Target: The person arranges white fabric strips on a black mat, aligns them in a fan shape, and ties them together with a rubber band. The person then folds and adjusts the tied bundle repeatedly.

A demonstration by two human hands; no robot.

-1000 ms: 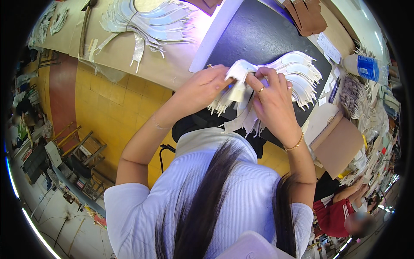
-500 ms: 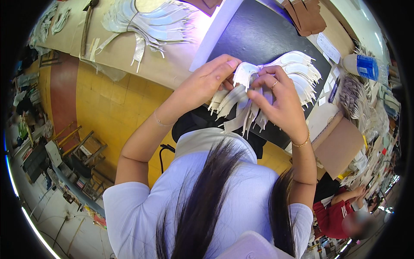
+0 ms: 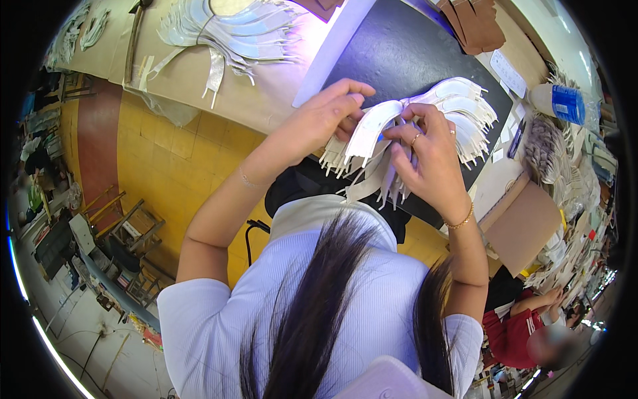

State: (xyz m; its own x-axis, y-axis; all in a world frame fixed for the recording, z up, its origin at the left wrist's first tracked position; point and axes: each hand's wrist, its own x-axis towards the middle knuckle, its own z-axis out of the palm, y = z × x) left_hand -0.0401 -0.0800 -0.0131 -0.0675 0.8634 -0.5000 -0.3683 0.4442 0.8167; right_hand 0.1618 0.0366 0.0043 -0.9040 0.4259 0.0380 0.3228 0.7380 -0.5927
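Observation:
A fanned bundle of white, strap-like strips (image 3: 458,100), gathered at its middle, lies on a black mat (image 3: 389,43). My left hand (image 3: 325,120) is at the bundle's left side, index finger stretched out and the other fingers loosely bent beside the strips. Between my hands one broad white strip (image 3: 373,126) curves down toward me over the others. My right hand (image 3: 428,146) has its fingers curled in among the strips just right of that one, the thumb below them. Its fingertips are partly hidden by strips.
Another bundle of pale strips (image 3: 242,30) lies on the brown-covered table at the upper left, near a hammer (image 3: 135,40). Brown pieces (image 3: 473,26), a blue-wrapped bottle (image 3: 565,104) and a cardboard box (image 3: 522,219) stand right. A person in red (image 3: 515,332) is at the lower right.
The broad strip has come down toward me and to the left, showing more of its length. My left fingers have moved off its upper end; my right hand has shifted slightly.

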